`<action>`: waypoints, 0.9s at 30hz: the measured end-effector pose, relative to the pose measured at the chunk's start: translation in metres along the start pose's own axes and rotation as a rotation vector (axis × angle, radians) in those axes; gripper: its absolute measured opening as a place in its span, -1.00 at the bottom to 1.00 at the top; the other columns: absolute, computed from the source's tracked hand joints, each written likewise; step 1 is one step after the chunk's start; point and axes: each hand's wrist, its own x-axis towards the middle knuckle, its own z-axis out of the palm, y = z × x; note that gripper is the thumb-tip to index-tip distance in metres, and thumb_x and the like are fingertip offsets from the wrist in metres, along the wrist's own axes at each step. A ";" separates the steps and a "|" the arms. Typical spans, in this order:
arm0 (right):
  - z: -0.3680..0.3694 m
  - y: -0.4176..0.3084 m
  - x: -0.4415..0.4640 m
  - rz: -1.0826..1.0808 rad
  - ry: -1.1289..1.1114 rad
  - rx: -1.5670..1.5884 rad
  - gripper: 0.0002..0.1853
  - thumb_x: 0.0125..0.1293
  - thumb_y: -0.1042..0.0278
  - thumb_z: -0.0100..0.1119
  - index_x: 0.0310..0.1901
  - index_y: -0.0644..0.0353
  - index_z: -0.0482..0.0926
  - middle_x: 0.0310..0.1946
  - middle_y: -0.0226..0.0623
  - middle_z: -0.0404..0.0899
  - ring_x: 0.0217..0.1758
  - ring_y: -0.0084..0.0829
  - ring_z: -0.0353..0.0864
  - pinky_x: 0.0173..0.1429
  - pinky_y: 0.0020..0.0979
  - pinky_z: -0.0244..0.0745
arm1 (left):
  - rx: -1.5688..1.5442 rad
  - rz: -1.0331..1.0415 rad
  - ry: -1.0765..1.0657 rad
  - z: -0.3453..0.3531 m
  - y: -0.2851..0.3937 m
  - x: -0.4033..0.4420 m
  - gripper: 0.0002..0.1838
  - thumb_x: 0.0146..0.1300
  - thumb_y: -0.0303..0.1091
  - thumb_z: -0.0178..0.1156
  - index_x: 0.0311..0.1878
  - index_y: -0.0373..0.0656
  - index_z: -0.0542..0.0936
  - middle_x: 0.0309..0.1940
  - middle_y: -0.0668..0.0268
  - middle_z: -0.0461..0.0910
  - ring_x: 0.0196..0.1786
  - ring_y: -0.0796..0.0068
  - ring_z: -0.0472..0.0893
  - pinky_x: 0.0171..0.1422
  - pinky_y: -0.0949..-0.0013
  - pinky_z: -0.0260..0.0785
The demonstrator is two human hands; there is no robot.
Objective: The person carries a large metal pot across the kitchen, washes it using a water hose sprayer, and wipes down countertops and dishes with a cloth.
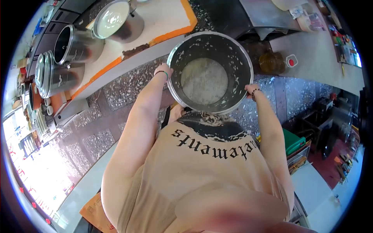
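Landmark: the large metal pot (179, 46), in front of the shirted torso (210, 163), with its mouth toward the camera.

Hold: the left hand (163, 71) is at the pot's left side and the right hand (252, 91) at its right, slightly nearer the body. Arms reach forward on either side of the torso. Judgement: the wide, opposed hold shares the weight and limits tipping; closeness to the body probably eases the load. Whether anything supports the base cannot be told.

Contents: a pale, cloudy layer (204, 80) at the pot's bottom; white flecks on the inner wall. Liquid or residue: uncertain.

Fingers: left fingers are drawn together and bent in at the pot's edge, gripping it; right fingers are curled in at the opposite edge. Neither set looks spread. Handles, if any, are hidden, so the exact part gripped is undetermined. The pot lies between the two hands, its opening inward of both sets of fingers.

Surroundings: left of and beyond the pot, an orange-edged counter (171, 37) bears a vessel of whitish liquid (112, 19), an open steel pot (83, 44) and a lidded steel pot (66, 79). Right of the pot, a red-capped jug (274, 63). Their placement beside it presumably keeps them within reach.
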 end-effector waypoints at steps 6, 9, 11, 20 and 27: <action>0.034 0.055 -0.002 0.020 0.027 0.145 -0.75 -0.09 0.44 0.14 -0.43 0.53 0.52 -0.56 -0.03 0.56 -0.62 -0.21 0.58 -0.58 -0.24 0.57 | 0.180 0.068 0.108 0.012 -0.005 0.009 -0.47 0.11 -0.06 0.14 0.08 -0.19 0.39 -0.04 0.07 0.53 0.03 0.15 0.54 0.09 0.16 0.39; 0.040 0.074 0.000 0.038 0.095 0.179 -0.73 -0.09 0.44 0.16 -0.41 0.53 0.51 -0.57 -0.01 0.55 -0.64 -0.21 0.57 -0.60 -0.24 0.54 | 0.157 0.070 -0.012 0.028 0.013 0.024 -0.48 0.12 -0.05 0.12 0.05 -0.19 0.38 -0.06 0.05 0.54 0.03 0.13 0.53 0.10 0.16 0.38; 0.044 0.086 0.004 0.039 0.108 0.202 -0.72 -0.09 0.43 0.16 -0.39 0.54 0.51 -0.57 -0.01 0.55 -0.64 -0.20 0.58 -0.62 -0.23 0.52 | 0.185 0.133 0.011 0.034 0.020 0.020 -0.51 0.13 -0.06 0.11 0.03 -0.19 0.37 -0.07 0.04 0.53 0.02 0.10 0.53 0.11 0.14 0.36; 0.043 0.070 0.023 0.081 0.148 0.098 -0.65 -0.07 0.38 0.15 -0.28 0.51 0.52 -0.46 -0.03 0.59 -0.56 -0.23 0.62 -0.56 -0.31 0.52 | 0.141 0.139 0.044 0.075 0.026 0.072 -0.54 0.12 -0.09 0.11 0.01 -0.18 0.37 -0.07 0.04 0.53 0.05 0.08 0.51 0.12 0.10 0.33; 0.088 0.036 0.128 0.176 0.116 0.060 -0.66 -0.11 0.43 0.15 -0.28 0.50 0.53 -0.44 -0.03 0.60 -0.52 -0.21 0.62 -0.59 -0.31 0.51 | 0.115 0.059 -0.038 0.100 0.003 0.164 -0.51 0.11 -0.09 0.13 0.03 -0.20 0.37 -0.02 0.03 0.51 0.06 0.10 0.50 0.09 0.14 0.38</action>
